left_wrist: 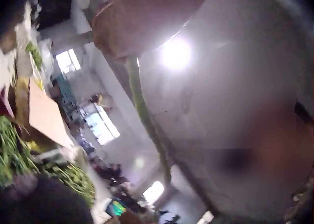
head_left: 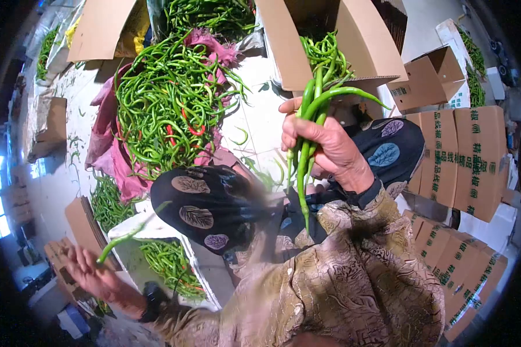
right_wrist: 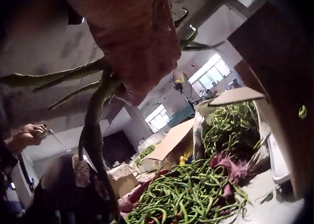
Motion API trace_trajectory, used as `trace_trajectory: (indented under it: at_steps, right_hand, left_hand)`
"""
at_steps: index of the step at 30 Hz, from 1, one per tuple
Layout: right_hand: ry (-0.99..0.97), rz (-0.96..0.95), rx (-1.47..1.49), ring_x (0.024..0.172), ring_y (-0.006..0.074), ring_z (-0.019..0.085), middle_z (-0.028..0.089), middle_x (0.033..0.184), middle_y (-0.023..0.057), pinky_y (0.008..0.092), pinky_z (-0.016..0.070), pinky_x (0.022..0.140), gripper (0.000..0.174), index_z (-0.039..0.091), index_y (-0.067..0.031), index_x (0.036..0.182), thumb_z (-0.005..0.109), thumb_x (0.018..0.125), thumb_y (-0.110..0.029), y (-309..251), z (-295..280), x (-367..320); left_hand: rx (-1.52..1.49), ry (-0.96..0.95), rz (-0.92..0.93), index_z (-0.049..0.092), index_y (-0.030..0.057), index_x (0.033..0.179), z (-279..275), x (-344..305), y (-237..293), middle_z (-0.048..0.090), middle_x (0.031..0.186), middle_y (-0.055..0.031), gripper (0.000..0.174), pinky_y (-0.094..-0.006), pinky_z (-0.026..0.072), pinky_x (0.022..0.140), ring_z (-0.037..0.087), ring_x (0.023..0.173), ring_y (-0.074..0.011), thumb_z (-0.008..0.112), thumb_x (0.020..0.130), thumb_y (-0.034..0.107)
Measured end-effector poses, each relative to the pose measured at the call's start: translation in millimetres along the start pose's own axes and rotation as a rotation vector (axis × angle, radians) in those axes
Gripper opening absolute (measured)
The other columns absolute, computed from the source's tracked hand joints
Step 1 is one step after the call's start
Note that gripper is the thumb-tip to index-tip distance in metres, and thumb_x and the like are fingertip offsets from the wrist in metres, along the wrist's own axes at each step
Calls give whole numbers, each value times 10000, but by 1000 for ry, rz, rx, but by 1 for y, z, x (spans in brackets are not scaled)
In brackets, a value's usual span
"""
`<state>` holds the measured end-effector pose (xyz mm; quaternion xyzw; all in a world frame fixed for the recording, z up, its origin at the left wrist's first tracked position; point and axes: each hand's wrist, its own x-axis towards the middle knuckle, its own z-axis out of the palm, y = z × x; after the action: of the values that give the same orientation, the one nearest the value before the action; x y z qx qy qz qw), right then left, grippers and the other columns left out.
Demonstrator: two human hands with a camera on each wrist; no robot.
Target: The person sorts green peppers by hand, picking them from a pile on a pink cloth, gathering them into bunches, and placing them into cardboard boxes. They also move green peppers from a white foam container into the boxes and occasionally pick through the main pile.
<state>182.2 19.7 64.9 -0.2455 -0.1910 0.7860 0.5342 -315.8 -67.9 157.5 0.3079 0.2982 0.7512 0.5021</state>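
Observation:
My right hand [head_left: 333, 150] grips several long green peppers [head_left: 315, 115] upright in front of an open cardboard box; in the right wrist view the peppers [right_wrist: 93, 121] stick out on both sides of the fist. At the lower left, my left hand [head_left: 101, 283] is raised, one green pepper [head_left: 121, 237] pinched by its end at the fingertips, its far end blurred. That same pepper [left_wrist: 142, 106] extends down from the hand in the left wrist view. A large pile of green peppers [head_left: 168, 110] with a few red ones lies on pink cloth.
A cardboard box [head_left: 359, 40] with peppers stands at the top. A white foam box [head_left: 205, 277] with peppers is beside the left forearm. Printed cartons [head_left: 463, 162] line the right side. My patterned knees [head_left: 200, 208] lie between the pile and my body.

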Motion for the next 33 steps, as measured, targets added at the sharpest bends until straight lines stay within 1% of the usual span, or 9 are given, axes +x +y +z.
trace_trajectory:
  at_steps: [2, 3, 4, 6, 10, 11, 14, 19, 33]
  right_hand:
    - [52, 33, -394, 773, 122, 546, 547, 803, 25, 298, 465, 762, 444, 459, 13, 1211, 669, 867, -175, -10, 3, -4]
    - [98, 5, -529, 774, 95, 529, 553, 836, 9, 278, 457, 738, 453, 470, 6, 1220, 674, 867, -193, -14, 6, -6]
    - [94, -3, -532, 774, 95, 529, 553, 836, 9, 278, 457, 738, 453, 470, 6, 1220, 674, 867, -193, -17, 4, -7]
    - [24, -52, -952, 827, 103, 535, 571, 894, 22, 289, 460, 759, 475, 478, -10, 1242, 668, 877, -247, -20, 0, -6]
    - [34, -525, -1604, 898, 259, 611, 590, 1024, 174, 356, 479, 812, 459, 507, -1, 1132, 690, 848, -312, -12, 1, 0]
    - [109, -177, -1442, 893, 361, 609, 589, 1023, 224, 402, 492, 784, 427, 487, 12, 1119, 694, 828, -223, -20, 11, -7]
    - [168, -194, -1576, 906, 397, 596, 597, 946, 231, 456, 485, 758, 427, 456, 23, 1152, 665, 813, -130, -32, 35, -11]
    - [181, -637, -2164, 754, 301, 591, 593, 840, 153, 385, 436, 679, 551, 448, -2, 1247, 583, 714, 16, -44, 33, -1]
    - [345, -695, -2394, 688, 357, 602, 594, 806, 177, 487, 475, 629, 600, 423, 9, 1276, 593, 701, -5, -128, 18, 56]
  left_hand:
    - [1613, -30, 557, 504, -10, 1139, -10, -1, 22, 523, 887, -49, 238, -180, 309, 493, 381, 602, -37, 465, 978, 161]
    - [1030, 425, 116, 579, 3, 1115, -1, -8, 35, 584, 934, -91, 251, -221, 417, 584, 488, 656, -102, 521, 950, 184]
    - [1024, 423, 124, 579, 3, 1115, -14, -15, 47, 584, 934, -91, 251, -221, 417, 584, 488, 656, -102, 521, 950, 184]
    - [1597, 238, -452, 614, -1, 1065, -72, -28, 74, 592, 876, -96, 224, -321, 481, 689, 555, 708, -206, 564, 914, 156]
    - [2505, -439, -394, 602, 6, 1121, -147, -76, 45, 622, 1039, -132, 279, -369, 467, 835, 598, 955, -285, 599, 868, 125]
    - [2337, -378, -338, 598, 10, 1142, -140, -81, 24, 612, 1097, -142, 304, -367, 456, 861, 584, 1014, -289, 606, 857, 113]
    - [1497, -16, -619, 566, -25, 1192, -100, -81, -39, 633, 1110, -179, 358, -335, 461, 884, 605, 1028, -263, 604, 861, 107]
    - [1479, -190, -613, 558, -43, 1192, -33, -48, -91, 656, 1059, -176, 348, -338, 494, 849, 627, 991, -236, 587, 891, 127]
    - [1305, -473, -565, 588, -40, 1138, -7, -14, -191, 669, 999, -174, 298, -327, 514, 777, 653, 901, -247, 556, 874, 95]
